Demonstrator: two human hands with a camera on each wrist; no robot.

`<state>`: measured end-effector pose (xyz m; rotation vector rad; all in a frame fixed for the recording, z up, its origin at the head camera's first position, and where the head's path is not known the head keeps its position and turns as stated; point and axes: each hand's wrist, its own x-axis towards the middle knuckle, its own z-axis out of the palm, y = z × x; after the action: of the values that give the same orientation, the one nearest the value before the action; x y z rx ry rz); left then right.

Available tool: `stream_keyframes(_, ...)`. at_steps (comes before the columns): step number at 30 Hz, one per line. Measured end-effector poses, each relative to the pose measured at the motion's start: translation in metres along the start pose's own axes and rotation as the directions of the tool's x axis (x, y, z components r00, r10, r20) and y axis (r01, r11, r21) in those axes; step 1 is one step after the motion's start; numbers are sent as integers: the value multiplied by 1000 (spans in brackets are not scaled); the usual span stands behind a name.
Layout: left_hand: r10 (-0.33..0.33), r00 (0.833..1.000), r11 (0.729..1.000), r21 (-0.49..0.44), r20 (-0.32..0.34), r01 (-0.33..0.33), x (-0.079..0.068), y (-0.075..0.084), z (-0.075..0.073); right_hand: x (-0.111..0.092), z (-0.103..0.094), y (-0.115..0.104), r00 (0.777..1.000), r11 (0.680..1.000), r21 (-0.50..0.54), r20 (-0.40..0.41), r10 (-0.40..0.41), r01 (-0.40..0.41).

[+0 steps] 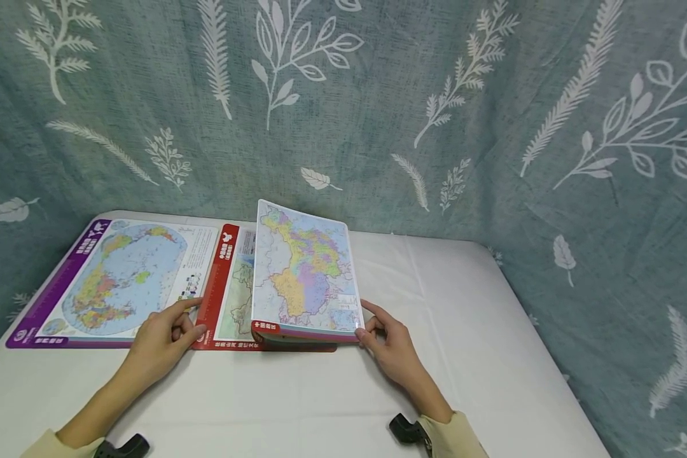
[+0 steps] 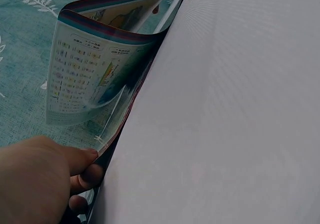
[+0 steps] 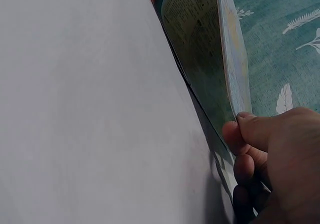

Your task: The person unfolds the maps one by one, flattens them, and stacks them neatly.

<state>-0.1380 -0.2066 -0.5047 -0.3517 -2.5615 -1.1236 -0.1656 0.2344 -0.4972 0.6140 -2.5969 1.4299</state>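
Note:
A red-bordered map (image 1: 214,280) lies on the table, partly covered by a raised, curved leaf (image 1: 303,267) printed with coloured regions. My left hand (image 1: 163,327) is at the map's near left corner, its thumb over the red border and index fingertip at the edge, pinching it. Farther right, my right hand (image 1: 392,343) pinches the near right edge of the leaf between thumb and fingers. The leaf (image 2: 85,73) stands bent up in the left wrist view, with a printed underside. In the right wrist view, its thin edge (image 3: 225,48) runs into the pinch.
A purple-bordered world map (image 1: 131,280) lies flat at the left, beside the red-bordered map. White cloth (image 1: 298,394) covers the table. A leaf-patterned teal curtain (image 1: 366,127) hangs behind and along both sides.

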Motion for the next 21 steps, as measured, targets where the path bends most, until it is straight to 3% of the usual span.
stream_keyframes(21,-8,1000,1000,-3,10,8,0,-1,-1,-8,-20,11,995,996,-9,-53,87,-88)
